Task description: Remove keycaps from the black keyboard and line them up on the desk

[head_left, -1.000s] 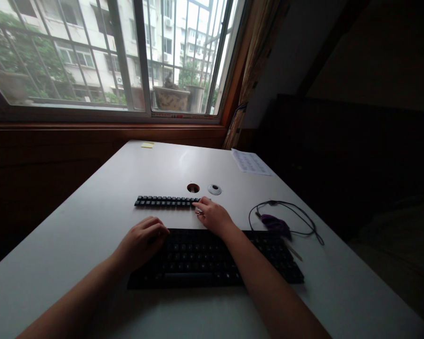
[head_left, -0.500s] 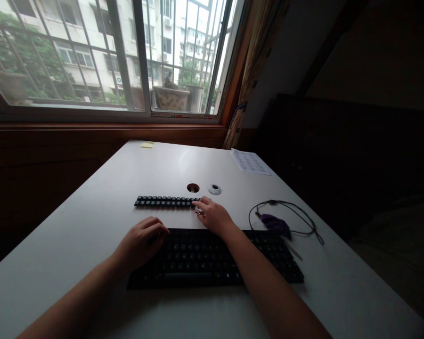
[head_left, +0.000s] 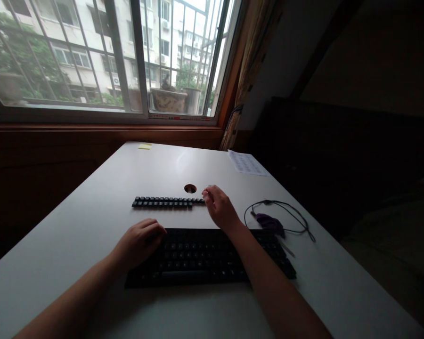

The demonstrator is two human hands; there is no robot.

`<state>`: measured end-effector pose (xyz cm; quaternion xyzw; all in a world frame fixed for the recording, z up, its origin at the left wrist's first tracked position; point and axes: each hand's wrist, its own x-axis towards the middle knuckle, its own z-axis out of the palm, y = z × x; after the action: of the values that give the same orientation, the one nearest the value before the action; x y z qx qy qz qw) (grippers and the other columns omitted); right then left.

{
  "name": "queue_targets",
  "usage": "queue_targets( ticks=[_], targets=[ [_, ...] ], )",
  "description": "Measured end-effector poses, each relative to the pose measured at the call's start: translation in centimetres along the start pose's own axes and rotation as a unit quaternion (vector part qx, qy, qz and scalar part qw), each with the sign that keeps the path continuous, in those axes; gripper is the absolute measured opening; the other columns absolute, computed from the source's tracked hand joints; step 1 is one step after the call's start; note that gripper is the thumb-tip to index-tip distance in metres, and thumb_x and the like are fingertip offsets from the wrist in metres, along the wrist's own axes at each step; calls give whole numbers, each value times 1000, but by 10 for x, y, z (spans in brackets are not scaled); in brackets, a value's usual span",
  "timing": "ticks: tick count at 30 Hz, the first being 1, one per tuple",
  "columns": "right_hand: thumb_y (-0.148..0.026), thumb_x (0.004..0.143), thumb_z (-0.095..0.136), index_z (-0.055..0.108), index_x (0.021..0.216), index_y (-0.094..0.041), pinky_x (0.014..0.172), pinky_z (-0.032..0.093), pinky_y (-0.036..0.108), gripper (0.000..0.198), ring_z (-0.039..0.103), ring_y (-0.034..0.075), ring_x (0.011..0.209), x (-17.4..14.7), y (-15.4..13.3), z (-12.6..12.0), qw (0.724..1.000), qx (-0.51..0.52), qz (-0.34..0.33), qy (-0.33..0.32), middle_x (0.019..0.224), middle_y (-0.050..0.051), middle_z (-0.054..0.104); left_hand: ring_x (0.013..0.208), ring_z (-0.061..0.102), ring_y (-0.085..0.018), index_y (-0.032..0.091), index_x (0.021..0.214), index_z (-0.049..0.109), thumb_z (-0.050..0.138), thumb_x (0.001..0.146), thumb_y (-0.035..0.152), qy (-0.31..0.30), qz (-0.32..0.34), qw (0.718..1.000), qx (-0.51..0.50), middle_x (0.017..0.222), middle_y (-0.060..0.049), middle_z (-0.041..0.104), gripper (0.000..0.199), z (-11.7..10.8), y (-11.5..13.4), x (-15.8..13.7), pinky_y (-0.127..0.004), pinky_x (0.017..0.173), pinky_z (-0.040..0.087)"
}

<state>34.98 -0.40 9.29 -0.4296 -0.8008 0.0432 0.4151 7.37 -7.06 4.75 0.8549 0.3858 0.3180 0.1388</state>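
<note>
A black computer keyboard (head_left: 191, 268) lies across the white desk in front of me. My left hand (head_left: 141, 240) rests at its upper left corner with curled fingers gripping the edge; the thumb is hidden. Beyond the keyboard, black keycaps (head_left: 162, 202) stand in two rows side by side, the back row reaching farther right. At the right end of these rows is my right hand (head_left: 219, 207), raised a little, with thumb and fingers pinched together. Whatever is between those fingertips is too small to make out.
A round cable hole (head_left: 190, 189) opens in the desk (head_left: 74, 226) behind the keycaps. To the right lie a looped black cable (head_left: 302, 217), a purple cloth (head_left: 270, 224) and a thin stick-like tool (head_left: 287, 247). Printed paper (head_left: 247, 163) and yellow sticky notes (head_left: 144, 146) lie at the back.
My right hand has lifted off the right end of the keycap rows and moved slightly back and right, hiding the round grey cover. My left hand stays at the keyboard. The view has shifted slightly.
</note>
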Motion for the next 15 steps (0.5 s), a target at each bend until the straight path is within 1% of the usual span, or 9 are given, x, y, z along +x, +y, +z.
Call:
queue_targets(
  ticks=[2,5,8,12,15],
  targets=[
    [-30,100,36,55,88,-19,80,45,31,25,58,18,83,5,-8,-19,999,29,16,25,86,5,61,76,59,-16,19,91,62,50,90,16,-3,-1,1000,5,83,-4,63,12,1,-1,0,-26,66,48],
    [-33,103,32,56,86,-20,75,45,29,33,58,17,79,7,-19,-47,996,53,55,54,81,4,60,75,59,-16,19,90,62,50,91,17,-9,-1,1000,9,83,-3,63,12,2,-4,0,-26,65,48],
    [-37,102,33,57,82,-20,77,43,30,36,57,18,81,-3,-25,-69,996,19,70,61,81,3,59,75,59,-16,19,91,62,51,91,18,-6,-3,1000,9,84,-3,63,12,3,-6,0,-25,66,48],
    [-40,102,31,54,77,-21,70,41,30,39,54,18,71,-30,-16,-80,993,-28,109,31,73,2,56,75,59,-16,19,92,63,50,91,18,-4,2,1000,10,84,-3,63,13,3,-7,-1,-25,66,48],
    [-44,102,31,53,75,-21,71,41,32,42,57,20,72,-51,-6,-81,990,-47,131,11,73,4,59,74,59,-16,18,90,63,50,91,19,-2,3,1000,15,83,-3,63,13,1,-6,-1,-25,66,47]
  ],
)
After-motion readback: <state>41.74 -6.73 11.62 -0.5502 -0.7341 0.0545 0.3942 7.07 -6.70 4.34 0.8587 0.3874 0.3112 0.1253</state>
